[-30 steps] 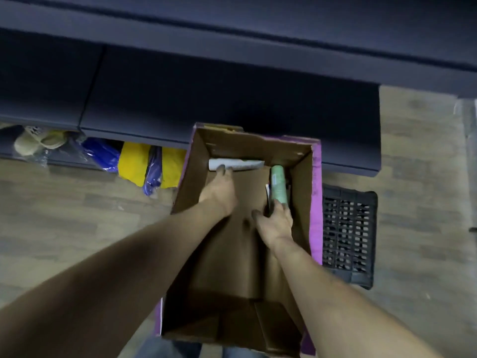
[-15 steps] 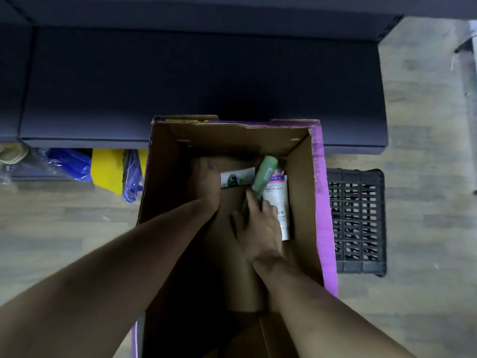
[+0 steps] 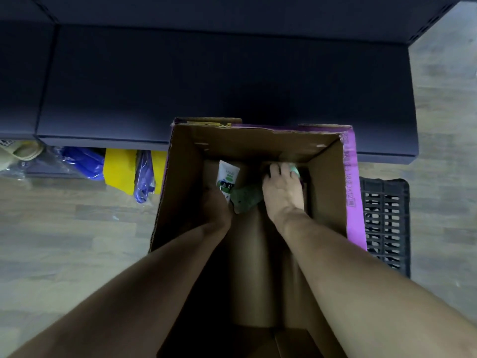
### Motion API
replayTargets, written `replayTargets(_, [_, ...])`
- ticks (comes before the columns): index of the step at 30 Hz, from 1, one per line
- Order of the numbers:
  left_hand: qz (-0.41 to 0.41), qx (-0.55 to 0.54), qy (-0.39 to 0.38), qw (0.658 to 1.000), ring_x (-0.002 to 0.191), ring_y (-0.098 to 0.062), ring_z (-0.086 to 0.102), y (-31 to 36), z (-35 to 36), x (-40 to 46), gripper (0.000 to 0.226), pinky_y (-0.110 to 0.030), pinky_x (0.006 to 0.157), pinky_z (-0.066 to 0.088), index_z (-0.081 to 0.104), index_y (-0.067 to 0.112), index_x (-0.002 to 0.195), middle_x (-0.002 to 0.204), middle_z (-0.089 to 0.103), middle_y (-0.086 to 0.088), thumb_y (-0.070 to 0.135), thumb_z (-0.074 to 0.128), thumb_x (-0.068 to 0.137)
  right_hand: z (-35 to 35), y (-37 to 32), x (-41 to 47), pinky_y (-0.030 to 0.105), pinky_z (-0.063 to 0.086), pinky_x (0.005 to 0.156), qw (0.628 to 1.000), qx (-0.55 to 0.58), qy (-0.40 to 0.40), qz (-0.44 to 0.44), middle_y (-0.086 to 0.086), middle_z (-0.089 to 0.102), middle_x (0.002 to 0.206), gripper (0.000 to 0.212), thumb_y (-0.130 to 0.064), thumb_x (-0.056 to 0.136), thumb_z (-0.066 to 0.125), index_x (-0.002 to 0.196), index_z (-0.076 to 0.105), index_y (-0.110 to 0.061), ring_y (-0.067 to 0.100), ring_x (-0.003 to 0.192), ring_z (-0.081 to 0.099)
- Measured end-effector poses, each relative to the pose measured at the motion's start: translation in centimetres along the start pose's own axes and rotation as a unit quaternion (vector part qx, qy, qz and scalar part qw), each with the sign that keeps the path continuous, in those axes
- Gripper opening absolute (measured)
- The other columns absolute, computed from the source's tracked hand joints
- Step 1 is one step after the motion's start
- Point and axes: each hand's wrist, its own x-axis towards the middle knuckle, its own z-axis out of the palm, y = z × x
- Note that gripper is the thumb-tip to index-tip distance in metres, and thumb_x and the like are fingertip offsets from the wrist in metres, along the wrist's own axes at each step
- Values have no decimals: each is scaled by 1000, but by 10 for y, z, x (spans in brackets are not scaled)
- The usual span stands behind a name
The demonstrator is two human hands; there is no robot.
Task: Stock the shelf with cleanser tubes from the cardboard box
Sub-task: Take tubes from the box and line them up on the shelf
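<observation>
Reaching down into the box (image 3: 327, 192), both hands sit near its far end. The left hand (image 3: 215, 205) lies in shadow at a white tube (image 3: 227, 174); its grip cannot be told. The right hand (image 3: 282, 188) curls round a green tube (image 3: 246, 198). Beyond stands the dark shelf (image 3: 206, 81).

— What did you see lying around down there?

— I saw a black slotted plastic crate (image 3: 387, 223) on the wood-look floor (image 3: 64, 241), off to the right.

— And on the left?

— Under a dark ledge I made out a blue plastic bag (image 3: 82, 161), a yellow package (image 3: 118, 169) just beside it, and something beige in clear wrap (image 3: 23, 153) at the far edge.
</observation>
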Motion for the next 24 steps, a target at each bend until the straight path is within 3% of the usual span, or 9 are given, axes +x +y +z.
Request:
replayTargets(3, [2,-17,-21,1000,119,-37,54,-2,0,-5,56,-41,97,46,39,-1,139,132,53,-20,7,64,90,-11,2,1,38,35,104,998,-29,-37,34,14,43,136,43,-25,92,57,133,54,-12,32,124,40])
replayTargets(7, [-25,-12,-49,998,122,-35,52,-1,-4,-14,70,-44,99,47,30,9,144,138,44,-17,16,70,88,-3,-4,-17,32,43,94,977,145,-49,148,13,53,129,66,-40,82,70,132,43,-7,28,120,51])
replayTargets(10, [-33,19,-58,998,124,-34,50,-5,-6,-17,71,-44,98,46,30,10,144,138,41,-16,21,71,87,1,-7,-31,30,44,78,960,236,-14,152,7,69,107,55,-45,89,61,130,41,-16,27,103,64])
replayTargets(14, [-26,28,-57,998,124,-34,50,-7,-4,-18,77,-42,97,46,28,11,147,139,43,-17,21,73,86,4,-12,-44,33,43,76,913,343,-54,215,9,70,108,54,-53,95,48,135,40,-19,31,104,66])
replayTargets(17, [-27,12,-57,998,123,-34,52,-5,-6,-22,68,-42,96,48,34,9,142,136,49,-17,18,72,86,8,-20,-55,38,42,79,853,440,-63,272,13,66,115,43,-43,96,44,128,42,-14,35,107,62])
replayTargets(20, [-31,-36,-72,996,116,-32,58,-3,-11,-29,55,-41,93,51,50,10,129,126,58,-13,22,75,82,10,-22,-71,40,42,92,799,530,-84,272,13,55,128,47,-32,95,42,139,37,-15,36,116,54])
replayTargets(24, [-23,-61,-106,992,100,-27,62,4,-23,-49,43,-32,77,51,55,16,116,113,62,-5,25,74,79,3,-20,-94,37,40,97,787,549,-80,269,14,45,133,53,-24,96,45,147,32,-13,35,121,49])
